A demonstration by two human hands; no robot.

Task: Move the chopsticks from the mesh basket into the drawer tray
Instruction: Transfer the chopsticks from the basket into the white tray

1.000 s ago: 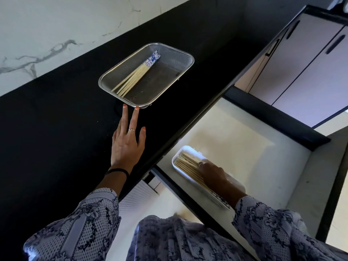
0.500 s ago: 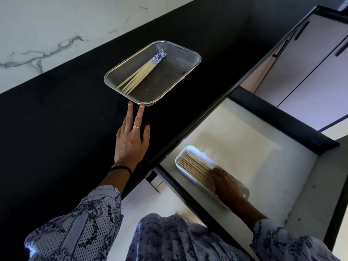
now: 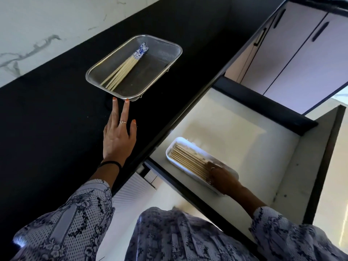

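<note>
A steel mesh basket (image 3: 165, 47) sits on the black counter and holds several pale chopsticks (image 3: 122, 71) with blue-and-white patterned tops. My left hand (image 3: 118, 136) lies flat on the counter, its straight fingertips just short of the basket's near rim. In the open drawer a white tray (image 3: 170, 147) holds a row of several chopsticks (image 3: 188, 160). My right hand (image 3: 220, 177) rests on the near end of those chopsticks inside the tray, covering their patterned tops; its fingers are hidden under the hand.
The black counter (image 3: 56, 119) runs along a white marble wall (image 3: 37, 25). The open drawer (image 3: 244, 129) has a pale floor and dark front edge. Lilac cabinet doors (image 3: 301, 53) with black handles stand at the upper right.
My right hand has slid along the tray toward its near end, uncovering more of the chopstick row. The left hand stays flat near the basket.
</note>
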